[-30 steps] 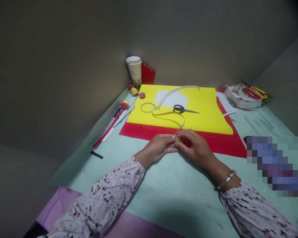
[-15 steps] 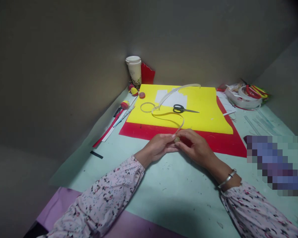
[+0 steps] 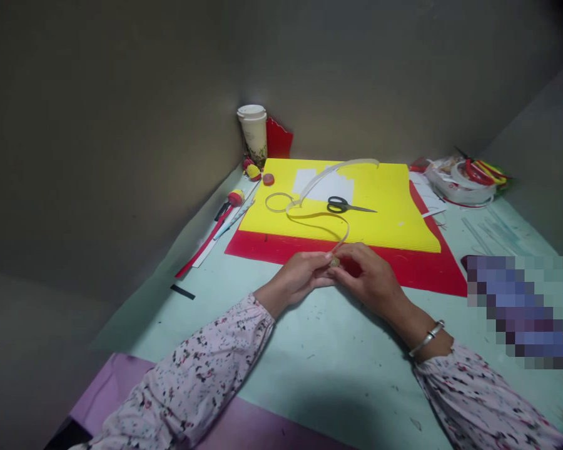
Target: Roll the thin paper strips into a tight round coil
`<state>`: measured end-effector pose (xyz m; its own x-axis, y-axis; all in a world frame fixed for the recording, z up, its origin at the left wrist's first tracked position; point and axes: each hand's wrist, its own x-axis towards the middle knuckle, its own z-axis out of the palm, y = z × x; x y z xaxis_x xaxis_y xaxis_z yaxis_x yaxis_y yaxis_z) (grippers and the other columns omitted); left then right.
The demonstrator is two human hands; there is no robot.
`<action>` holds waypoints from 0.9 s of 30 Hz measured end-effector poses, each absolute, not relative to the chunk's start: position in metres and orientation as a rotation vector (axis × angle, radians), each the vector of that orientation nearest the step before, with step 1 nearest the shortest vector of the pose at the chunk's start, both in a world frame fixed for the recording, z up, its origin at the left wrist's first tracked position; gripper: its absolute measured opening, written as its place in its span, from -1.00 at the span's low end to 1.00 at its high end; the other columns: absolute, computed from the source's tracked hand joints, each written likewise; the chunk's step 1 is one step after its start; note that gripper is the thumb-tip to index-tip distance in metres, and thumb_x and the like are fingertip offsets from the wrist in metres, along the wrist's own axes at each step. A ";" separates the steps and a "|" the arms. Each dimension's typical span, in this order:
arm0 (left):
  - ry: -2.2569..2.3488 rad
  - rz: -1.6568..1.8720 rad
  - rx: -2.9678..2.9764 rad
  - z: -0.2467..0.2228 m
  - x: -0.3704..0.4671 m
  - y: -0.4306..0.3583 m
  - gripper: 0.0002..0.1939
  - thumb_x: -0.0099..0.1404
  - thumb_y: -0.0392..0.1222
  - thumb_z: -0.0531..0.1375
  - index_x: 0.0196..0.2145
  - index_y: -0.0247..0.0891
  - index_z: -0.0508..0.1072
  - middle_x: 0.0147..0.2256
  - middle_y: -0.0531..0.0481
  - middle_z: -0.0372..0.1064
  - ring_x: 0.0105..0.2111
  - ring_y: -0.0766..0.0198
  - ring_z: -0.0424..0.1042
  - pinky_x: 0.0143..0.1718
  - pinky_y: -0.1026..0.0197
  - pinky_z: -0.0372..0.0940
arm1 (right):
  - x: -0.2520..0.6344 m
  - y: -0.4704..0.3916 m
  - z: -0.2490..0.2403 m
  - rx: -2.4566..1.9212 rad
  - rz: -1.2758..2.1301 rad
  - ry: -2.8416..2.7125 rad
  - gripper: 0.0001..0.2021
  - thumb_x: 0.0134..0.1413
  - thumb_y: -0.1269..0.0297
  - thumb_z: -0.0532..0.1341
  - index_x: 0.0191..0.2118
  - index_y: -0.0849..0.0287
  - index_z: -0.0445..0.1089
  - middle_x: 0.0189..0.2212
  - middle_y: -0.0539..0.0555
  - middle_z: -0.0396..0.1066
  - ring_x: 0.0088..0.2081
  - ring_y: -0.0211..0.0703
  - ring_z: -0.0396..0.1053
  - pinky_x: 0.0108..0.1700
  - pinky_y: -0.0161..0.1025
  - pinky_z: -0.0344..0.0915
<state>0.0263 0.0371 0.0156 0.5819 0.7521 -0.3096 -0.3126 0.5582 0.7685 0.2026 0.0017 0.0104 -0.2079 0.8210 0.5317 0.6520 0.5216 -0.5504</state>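
My left hand and my right hand meet over the near edge of the red sheet. Between their fingertips is a small, round, greenish-gold coil, gripped from both sides. A thin pale strip runs from the fingers up onto the yellow sheets, curving back and ending in a raised arc. Black-handled scissors and a pale ring lie on the yellow sheets, beside white paper.
A lidded cup stands at the back left, near a small red roll. Red and white strips lie at left. A clear bag of supplies sits back right; a pixelated object lies at right.
Both hands stay nearly in place around the small coil. My right wrist has shifted very slightly to the left.
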 end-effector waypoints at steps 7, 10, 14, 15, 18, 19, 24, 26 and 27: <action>0.676 0.697 0.713 0.017 0.026 0.037 -0.88 0.36 -0.32 0.23 -0.26 -0.43 0.57 -0.29 -0.17 0.52 -0.28 0.27 0.51 -0.06 0.10 0.43 | 0.205 0.001 0.012 -1.173 0.300 -1.953 -0.84 0.18 0.36 0.30 -0.11 0.11 0.43 -0.16 0.14 0.52 -0.11 -0.01 0.47 -0.09 -0.06 0.42; 0.679 0.680 0.715 0.017 0.026 0.037 -0.87 0.37 -0.31 0.23 -0.26 -0.43 0.56 -0.29 -0.17 0.51 -0.29 0.28 0.51 -0.06 0.11 0.42 | 0.206 0.002 0.012 -1.161 0.323 -1.966 -0.84 0.20 0.36 0.29 -0.10 0.10 0.43 -0.15 0.14 0.52 -0.10 -0.01 0.47 -0.07 -0.05 0.43; 0.676 0.670 0.714 0.017 0.025 0.037 -0.86 0.38 -0.32 0.21 -0.30 -0.43 0.55 -0.32 -0.14 0.49 -0.30 0.29 0.51 -0.07 0.13 0.42 | 0.208 0.003 0.013 -1.151 0.360 -1.980 -0.83 0.21 0.34 0.27 -0.07 0.09 0.43 -0.13 0.15 0.51 -0.09 0.00 0.47 -0.07 -0.04 0.44; 0.677 0.674 0.714 0.017 0.025 0.036 -0.86 0.38 -0.33 0.20 -0.31 -0.43 0.55 -0.33 -0.13 0.48 -0.31 0.29 0.51 -0.08 0.13 0.42 | 0.208 0.003 0.013 -1.147 0.368 -1.980 -0.83 0.22 0.34 0.26 -0.07 0.09 0.43 -0.13 0.15 0.51 -0.08 0.00 0.47 -0.06 -0.04 0.44; 0.686 0.693 0.717 0.018 0.026 0.036 -0.87 0.37 -0.31 0.22 -0.30 -0.42 0.55 -0.34 -0.13 0.49 -0.32 0.30 0.50 -0.07 0.11 0.42 | 0.206 0.003 0.012 -1.155 0.362 -1.968 -0.81 0.21 0.34 0.27 -0.06 0.09 0.44 -0.12 0.15 0.51 -0.07 0.00 0.47 -0.04 -0.03 0.43; 0.688 0.698 0.714 0.018 0.026 0.036 -0.87 0.37 -0.31 0.22 -0.29 -0.42 0.55 -0.33 -0.14 0.49 -0.32 0.30 0.50 -0.07 0.10 0.42 | 0.206 0.002 0.011 -1.168 0.346 -1.960 -0.81 0.21 0.34 0.27 -0.05 0.09 0.44 -0.11 0.15 0.51 -0.06 0.01 0.47 -0.04 -0.03 0.43; 0.692 0.720 0.690 0.019 0.028 0.036 -0.86 0.37 -0.31 0.21 -0.25 -0.44 0.56 -0.26 -0.20 0.52 -0.29 0.28 0.52 -0.07 0.12 0.43 | 0.202 0.001 0.008 -1.258 0.243 -1.914 -0.82 0.17 0.28 0.33 -0.11 0.10 0.43 -0.16 0.16 0.49 -0.11 0.04 0.46 -0.12 -0.02 0.43; 0.694 0.725 0.688 0.018 0.028 0.036 -0.86 0.37 -0.32 0.21 -0.28 -0.44 0.56 -0.28 -0.19 0.52 -0.29 0.28 0.52 -0.07 0.13 0.42 | 0.202 0.000 0.008 -1.274 0.235 -1.905 -0.83 0.16 0.26 0.34 -0.15 0.09 0.43 -0.18 0.16 0.49 -0.14 0.03 0.45 -0.16 -0.03 0.42; 0.692 0.724 0.686 0.018 0.028 0.037 -0.86 0.37 -0.32 0.21 -0.29 -0.44 0.55 -0.29 -0.19 0.52 -0.30 0.28 0.52 -0.07 0.13 0.42 | 0.202 0.000 0.008 -1.276 0.237 -1.905 -0.85 0.16 0.26 0.34 -0.16 0.09 0.43 -0.18 0.16 0.49 -0.16 0.03 0.45 -0.17 -0.04 0.42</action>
<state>0.0280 0.0367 0.0176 0.5572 0.7682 -0.3152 -0.3491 0.5611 0.7505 0.2019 0.0002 0.0083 -0.1582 0.8403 0.5185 0.6874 0.4707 -0.5532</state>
